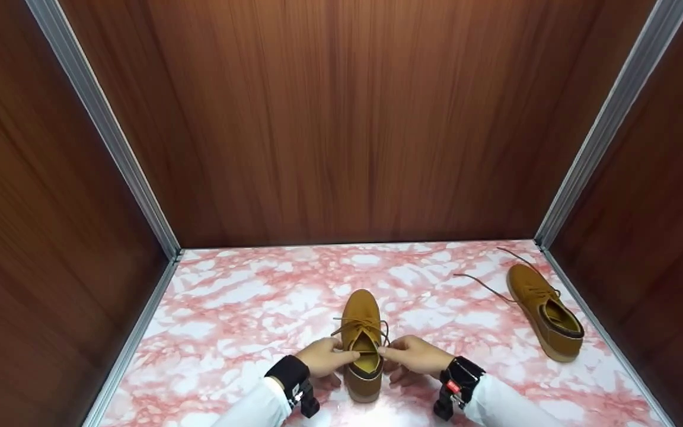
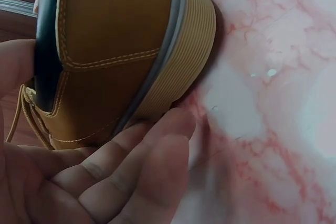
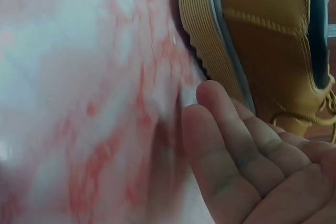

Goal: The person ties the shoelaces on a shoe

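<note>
A tan lace-up shoe point(image 1: 360, 303) stands on its sole, toe pointing away from me, its laces point(image 1: 360, 324) tied across the front. My left hand point(image 1: 322, 357) grips its left side, the thumb over the collar and the fingers along the outside. On the opposite side my right hand point(image 1: 417, 356) holds the collar edge with its thumb, fingers low outside. The left wrist view shows the stitched heel and ribbed sole point(image 2: 194, 35) beside the left fingers. In the right wrist view, right fingertips point(image 3: 212, 98) lie close by the sole; that thumb is hidden there.
A second tan shoe point(image 1: 546, 317) stands at the right, near the side wall, its loose laces point(image 1: 484, 286) spread on the red-and-white marbled surface point(image 1: 246, 314). Brown wood-look panels point(image 1: 341, 118) with grey metal corner rails point(image 1: 110, 130) enclose the back and both sides.
</note>
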Motion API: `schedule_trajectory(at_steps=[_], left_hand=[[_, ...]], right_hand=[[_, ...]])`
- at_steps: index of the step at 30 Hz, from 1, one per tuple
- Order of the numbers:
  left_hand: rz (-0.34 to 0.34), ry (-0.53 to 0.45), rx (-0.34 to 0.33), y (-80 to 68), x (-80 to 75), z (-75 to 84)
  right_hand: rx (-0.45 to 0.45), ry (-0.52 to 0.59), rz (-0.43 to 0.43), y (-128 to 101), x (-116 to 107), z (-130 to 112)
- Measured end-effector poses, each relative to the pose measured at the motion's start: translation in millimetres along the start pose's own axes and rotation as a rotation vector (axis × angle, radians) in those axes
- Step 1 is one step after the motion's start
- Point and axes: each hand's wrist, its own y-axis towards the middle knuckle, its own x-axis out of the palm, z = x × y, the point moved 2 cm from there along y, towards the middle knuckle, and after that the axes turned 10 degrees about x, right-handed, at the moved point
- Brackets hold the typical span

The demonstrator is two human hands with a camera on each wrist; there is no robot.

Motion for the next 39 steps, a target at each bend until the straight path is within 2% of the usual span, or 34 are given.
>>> schedule_trajectory(at_steps=[7,16,20,25,27,32,39], left_hand=[[0.034,-0.093,-0.041,-3.2,8.3,-4.7],[0.049,-0.104,-0.061,-7.3,14.0,-1.3],[0.072,-0.128,-0.060,-6.7,11.6,-0.4],[0.138,0.028,0.035,0.5,-2.2,0.8],[0.175,0.043,0.052,3.0,-9.4,-0.1],[0.246,-0.053,0.019,9.2,-29.0,-3.5],[0.363,-0.065,-0.020,22.4,-57.2,-6.3]], right_hand=[[0.023,0.028,-0.003,-1,10,0],[-0.005,0.035,-0.005,2,16,-7],[-0.026,0.019,0.015,7,16,-14],[-0.061,-0.033,0.088,16,15,-28],[-0.067,-0.050,0.117,22,15,-36],[-0.068,-0.029,0.165,38,22,-57],[-0.109,0.086,0.218,65,39,-79]])
